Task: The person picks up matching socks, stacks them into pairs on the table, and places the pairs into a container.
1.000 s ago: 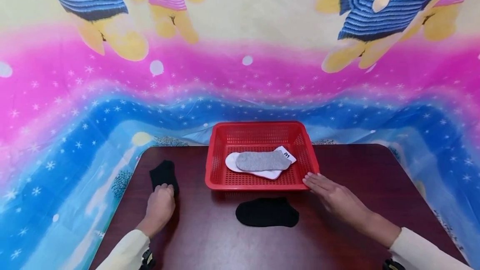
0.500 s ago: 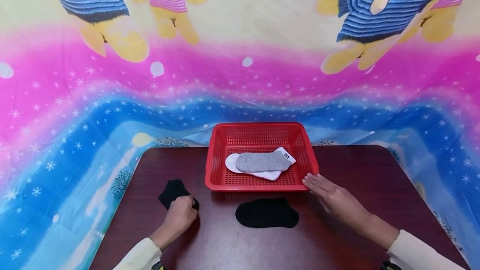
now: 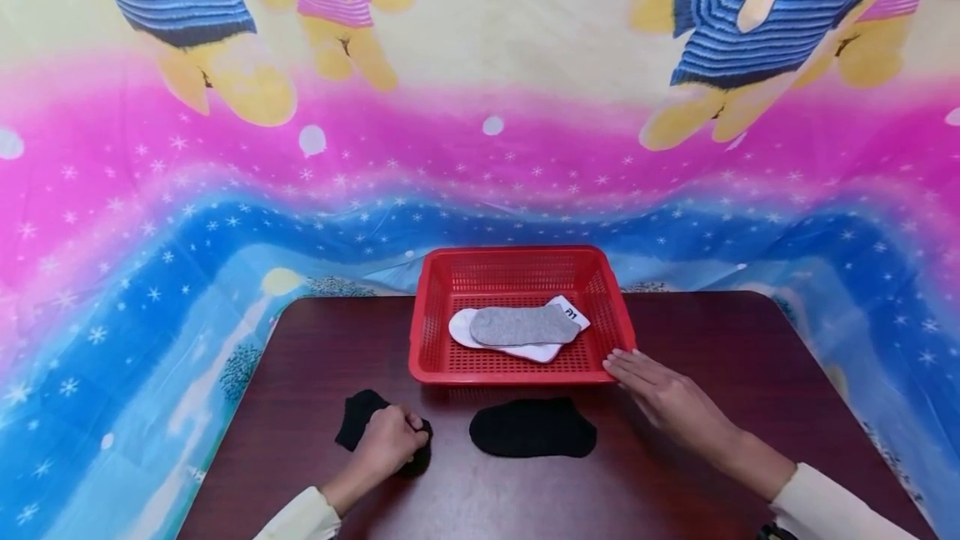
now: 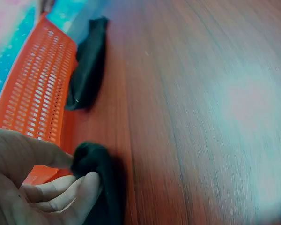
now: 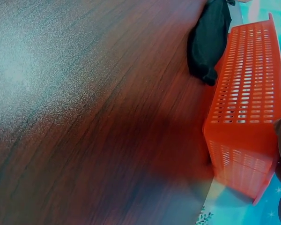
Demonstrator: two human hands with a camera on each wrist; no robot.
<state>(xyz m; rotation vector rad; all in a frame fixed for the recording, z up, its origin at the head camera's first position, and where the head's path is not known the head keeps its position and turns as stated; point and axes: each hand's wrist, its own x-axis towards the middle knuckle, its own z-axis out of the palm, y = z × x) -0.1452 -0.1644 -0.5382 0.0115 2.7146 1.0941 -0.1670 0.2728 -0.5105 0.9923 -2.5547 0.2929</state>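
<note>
My left hand (image 3: 388, 440) pinches a black sock (image 3: 360, 411) over the table's left front part; the left wrist view has the sock's dark cloth (image 4: 100, 168) between thumb and fingers. A second black sock (image 3: 532, 427) lies flat in front of the red plastic basket (image 3: 517, 377), to the right of the held one. Straight fingers of my right hand (image 3: 675, 398) rest against the basket's front right corner. Inside the basket, a grey sock (image 3: 521, 326) lies on top of a white sock (image 3: 461, 330) with dark marks at its cuff.
The dark wooden table (image 3: 712, 332) has a glossy top. Behind it hangs a colourful curtain (image 3: 480, 165) with a bear print, close to the basket's back rim.
My left hand has drawn its black sock from the far left toward the right and nearer to me. My right hand, the basket and the other socks have stayed put.
</note>
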